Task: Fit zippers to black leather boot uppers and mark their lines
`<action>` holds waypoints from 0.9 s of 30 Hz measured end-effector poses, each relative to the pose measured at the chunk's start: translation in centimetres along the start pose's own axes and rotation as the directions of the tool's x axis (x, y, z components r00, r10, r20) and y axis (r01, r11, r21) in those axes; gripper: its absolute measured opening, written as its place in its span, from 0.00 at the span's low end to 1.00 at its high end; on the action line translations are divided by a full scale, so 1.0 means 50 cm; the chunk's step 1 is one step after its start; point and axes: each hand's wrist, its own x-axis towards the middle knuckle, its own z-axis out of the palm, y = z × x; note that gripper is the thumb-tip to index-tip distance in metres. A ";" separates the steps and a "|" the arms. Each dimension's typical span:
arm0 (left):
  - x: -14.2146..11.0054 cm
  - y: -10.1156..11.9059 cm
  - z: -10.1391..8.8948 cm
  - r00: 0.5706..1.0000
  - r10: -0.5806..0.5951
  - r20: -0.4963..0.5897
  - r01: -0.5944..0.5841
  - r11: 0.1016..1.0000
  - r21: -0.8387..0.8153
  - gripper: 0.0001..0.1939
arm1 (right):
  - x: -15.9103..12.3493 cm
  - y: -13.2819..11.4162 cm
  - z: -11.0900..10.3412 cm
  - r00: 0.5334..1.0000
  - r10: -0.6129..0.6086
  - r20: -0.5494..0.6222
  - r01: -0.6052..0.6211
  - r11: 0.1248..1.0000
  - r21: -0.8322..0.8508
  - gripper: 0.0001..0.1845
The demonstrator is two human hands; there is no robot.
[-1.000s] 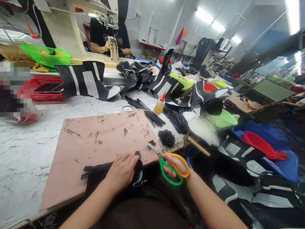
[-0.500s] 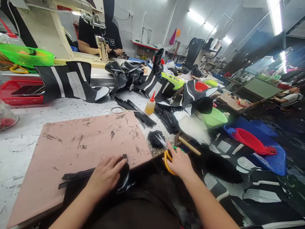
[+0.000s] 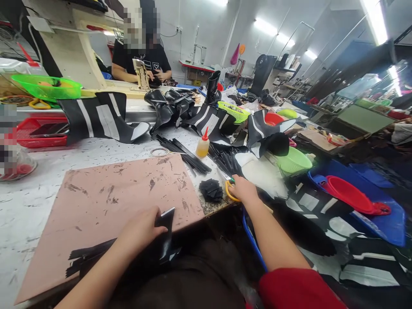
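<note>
My left hand point(image 3: 143, 225) is closed on the edge of a black leather piece point(image 3: 166, 231), which stands up past my fingertips at the front edge of the board. Black zipper ends point(image 3: 82, 255) stick out left of my forearm. My right hand point(image 3: 243, 189) is closed round the scissors point(image 3: 232, 194), with yellow and green handles. Their blades point away from me, low over the table beside the black strips point(image 3: 227, 161). Just left of the scissors lies a small pile of black cut pieces point(image 3: 210, 190).
A pink board point(image 3: 128, 189) covers the near table. Beyond it are a glue bottle point(image 3: 202, 146), a tape roll point(image 3: 160, 152) and black boot uppers point(image 3: 103, 118). Blue point(image 3: 386, 214) and red point(image 3: 350, 195) bins stand at right. A person point(image 3: 141, 64) sits across, by a sewing machine point(image 3: 69, 47).
My right hand has moved forward with the scissors, from over the cut pieces to their right. My left hand has lifted the leather's edge, which now stands up. The hammer is now mostly hidden.
</note>
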 end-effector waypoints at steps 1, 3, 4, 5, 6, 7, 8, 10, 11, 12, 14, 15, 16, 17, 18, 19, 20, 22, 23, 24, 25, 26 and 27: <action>0.001 -0.001 -0.002 1.000 -0.014 0.018 0.014 0.999 -0.029 0.11 | 0.015 -0.004 0.003 1.000 -0.006 0.000 0.006 1.000 0.002 0.23; 0.001 -0.005 -0.003 0.999 -0.033 0.040 0.037 0.995 -0.097 0.10 | 0.029 -0.010 0.010 1.000 -0.019 0.006 0.019 1.000 0.003 0.26; 0.000 -0.008 -0.002 0.998 -0.043 0.043 0.048 0.989 -0.138 0.10 | 0.030 -0.012 0.013 1.000 -0.029 0.008 0.029 1.000 0.005 0.28; -0.003 -0.012 0.000 0.998 -0.055 0.042 0.062 0.981 -0.186 0.10 | 0.025 -0.013 0.014 0.999 -0.038 0.010 0.038 0.999 0.007 0.30; -0.008 -0.015 0.001 0.997 -0.070 0.038 0.077 0.968 -0.240 0.10 | 0.016 -0.014 0.014 0.999 -0.041 0.010 0.041 0.999 0.010 0.30; -0.015 -0.020 0.002 0.996 -0.080 0.034 0.087 0.949 -0.302 0.11 | 0.004 -0.014 0.012 0.999 -0.033 0.006 0.033 0.999 0.016 0.30; -0.023 -0.024 0.003 0.996 -0.086 0.032 0.092 0.927 -0.363 0.12 | -0.011 -0.013 0.008 1.000 -0.017 -0.003 0.018 1.000 0.025 0.30; -0.042 -0.034 0.005 0.996 -0.085 0.031 0.090 0.876 -0.474 0.16 | -0.037 -0.012 0.002 0.999 0.046 -0.028 -0.043 0.996 0.079 0.29; -0.051 -0.040 0.005 0.996 -0.091 0.026 0.092 0.861 -0.500 0.17 | -0.046 -0.015 0.000 0.997 0.062 -0.047 -0.055 0.991 0.124 0.29; -0.060 -0.047 0.005 0.994 -0.111 0.016 0.104 0.854 -0.510 0.16 | -0.050 -0.022 -0.001 0.998 0.029 -0.057 -0.018 0.983 0.185 0.30; -0.077 -0.064 0.001 0.989 -0.144 -0.007 0.120 0.846 -0.519 0.11 | -0.052 -0.057 -0.003 0.979 -0.130 -0.160 0.170 0.948 0.269 0.27; -0.086 -0.074 -0.003 0.988 -0.152 -0.021 0.118 0.843 -0.525 0.09 | -0.052 -0.086 -0.007 0.950 -0.231 -0.211 0.288 0.909 0.300 0.26; -0.097 -0.083 -0.008 0.988 -0.151 -0.039 0.107 0.838 -0.534 0.07 | -0.053 -0.122 -0.014 0.910 -0.325 -0.257 0.398 0.860 0.320 0.25; -0.110 -0.093 -0.014 0.988 -0.145 -0.060 0.089 0.834 -0.544 0.06 | -0.056 -0.164 -0.024 0.869 -0.406 -0.284 0.486 0.808 0.332 0.25; -0.124 -0.102 -0.019 0.987 -0.138 -0.083 0.070 0.831 -0.552 0.06 | -0.060 -0.210 -0.037 0.829 -0.477 -0.292 0.556 0.759 0.340 0.25; -0.139 -0.113 -0.024 0.985 -0.137 -0.101 0.056 0.824 -0.564 0.06 | -0.064 -0.258 -0.051 0.792 -0.538 -0.290 0.611 0.714 0.342 0.26; -0.153 -0.124 -0.029 0.984 -0.142 -0.111 0.051 0.811 -0.582 0.06 | -0.067 -0.307 -0.066 0.756 -0.591 -0.281 0.654 0.676 0.340 0.26; -0.172 -0.147 -0.035 0.985 -0.139 -0.099 0.046 0.775 -0.630 0.06 | -0.068 -0.404 -0.096 0.688 -0.679 -0.256 0.723 0.609 0.325 0.26; -0.174 -0.159 -0.037 0.988 -0.125 -0.085 0.041 0.761 -0.648 0.06 | -0.065 -0.450 -0.111 0.654 -0.715 -0.246 0.752 0.578 0.317 0.27; -0.171 -0.170 -0.037 0.992 -0.105 -0.065 0.037 0.756 -0.653 0.06 | -0.059 -0.496 -0.126 0.625 -0.743 -0.241 0.775 0.551 0.309 0.27; -0.162 -0.182 -0.038 0.996 -0.079 -0.038 0.036 0.766 -0.642 0.07 | -0.052 -0.541 -0.141 0.600 -0.763 -0.239 0.793 0.530 0.299 0.26; -0.147 -0.194 -0.037 0.999 -0.052 -0.007 0.037 0.787 -0.616 0.07 | -0.042 -0.586 -0.155 0.575 -0.781 -0.242 0.812 0.510 0.285 0.26; -0.129 -0.206 -0.037 0.999 -0.025 0.035 0.041 0.807 -0.589 0.09 | -0.031 -0.631 -0.170 0.552 -0.797 -0.247 0.829 0.491 0.269 0.25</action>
